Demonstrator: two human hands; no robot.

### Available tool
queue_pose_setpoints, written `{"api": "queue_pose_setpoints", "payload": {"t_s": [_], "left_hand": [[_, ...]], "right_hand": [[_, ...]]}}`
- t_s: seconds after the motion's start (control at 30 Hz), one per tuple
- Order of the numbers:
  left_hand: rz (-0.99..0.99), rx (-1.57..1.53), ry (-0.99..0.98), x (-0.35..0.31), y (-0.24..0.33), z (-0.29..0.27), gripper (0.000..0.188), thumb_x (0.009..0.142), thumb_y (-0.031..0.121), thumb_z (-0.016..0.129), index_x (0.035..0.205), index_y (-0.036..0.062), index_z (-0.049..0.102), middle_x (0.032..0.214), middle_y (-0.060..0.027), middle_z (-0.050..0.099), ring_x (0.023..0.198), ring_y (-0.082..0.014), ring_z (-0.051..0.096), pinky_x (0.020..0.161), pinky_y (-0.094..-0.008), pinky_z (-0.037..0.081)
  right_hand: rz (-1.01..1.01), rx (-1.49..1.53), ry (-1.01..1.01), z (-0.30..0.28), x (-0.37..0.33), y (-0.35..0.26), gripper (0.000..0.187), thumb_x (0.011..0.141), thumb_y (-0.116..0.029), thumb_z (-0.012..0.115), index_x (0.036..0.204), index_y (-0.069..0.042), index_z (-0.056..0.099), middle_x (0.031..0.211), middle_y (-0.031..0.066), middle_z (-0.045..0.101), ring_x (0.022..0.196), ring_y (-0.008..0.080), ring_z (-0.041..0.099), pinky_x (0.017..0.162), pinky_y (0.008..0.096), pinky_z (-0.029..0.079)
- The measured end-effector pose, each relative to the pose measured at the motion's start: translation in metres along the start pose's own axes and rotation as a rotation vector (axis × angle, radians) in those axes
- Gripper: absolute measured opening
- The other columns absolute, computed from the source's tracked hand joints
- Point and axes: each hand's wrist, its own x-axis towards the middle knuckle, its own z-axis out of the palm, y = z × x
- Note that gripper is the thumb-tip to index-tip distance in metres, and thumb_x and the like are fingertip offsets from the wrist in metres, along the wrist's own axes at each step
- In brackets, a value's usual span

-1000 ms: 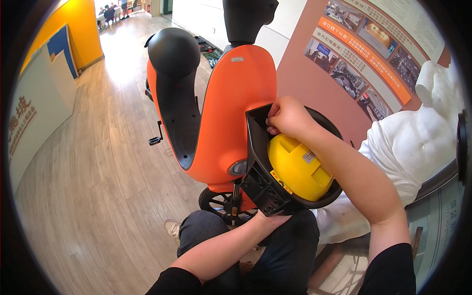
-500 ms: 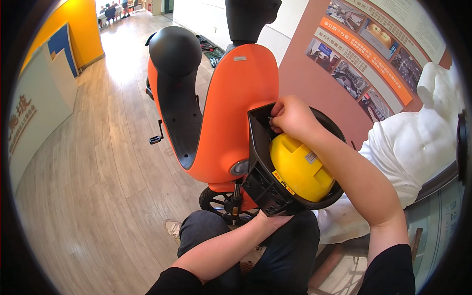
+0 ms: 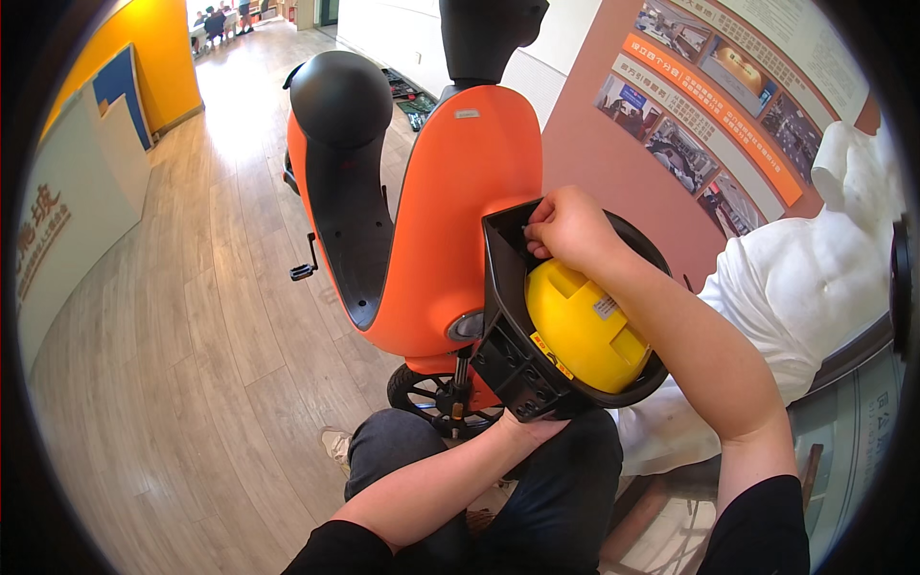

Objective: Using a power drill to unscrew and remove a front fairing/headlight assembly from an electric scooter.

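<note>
A black front basket (image 3: 522, 359) is against the front of an orange scooter (image 3: 474, 182), with a yellow helmet (image 3: 580, 321) inside it. My right hand (image 3: 567, 228) reaches over the helmet to the basket's inner back wall, thumb and fingers pinched together. Something small may be between the fingertips, but I cannot make it out. Beneath the basket, my left hand (image 3: 537, 429) lies against its underside near my knee. The basket hides the fingers of that hand.
A white statue (image 3: 805, 287) stands close on the right, in front of a printed wall panel (image 3: 585, 158). The scooter's front wheel (image 3: 422, 391) is just past my knees, and a pedal (image 3: 303, 272) juts out at left. Tools (image 3: 414, 103) lie on the floor behind.
The basket and helmet have shifted very slightly left. Both hands keep nearly the same places, the right still pinched at the inner wall.
</note>
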Motion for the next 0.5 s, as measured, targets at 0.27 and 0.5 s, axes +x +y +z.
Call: {"api": "queue_pose_setpoints", "payload": {"t_s": [0.27, 0.5], "left_hand": [[-0.039, -0.082, -0.17, 0.003, 0.004, -0.013, 0.046, 0.098, 0.037, 0.065, 0.136, 0.0111, 0.068, 0.144, -0.0145, 0.065, 0.135, -0.0361, 0.057, 0.119, -0.06, 0.037], [-0.023, -0.064, -0.168, 0.006, 0.003, -0.019, 0.046, 0.098, 0.036, 0.065, 0.137, 0.0111, 0.067, 0.144, -0.0143, 0.065, 0.136, -0.0355, 0.057, 0.12, -0.059, 0.036]], "right_hand": [[0.053, 0.037, -0.018, 0.001, 0.003, -0.003, 0.006, 0.093, 0.005, 0.063, 0.092, 0.011, 0.063, 0.081, 0.0214, 0.074, 0.071, 0.0261, 0.077, 0.063, 0.0343, 0.062], [0.093, 0.07, -0.05, 0.001, 0.004, -0.005, 0.008, 0.095, 0.005, 0.063, 0.095, 0.013, 0.061, 0.083, 0.0226, 0.073, 0.072, 0.0286, 0.077, 0.063, 0.035, 0.063]]}}
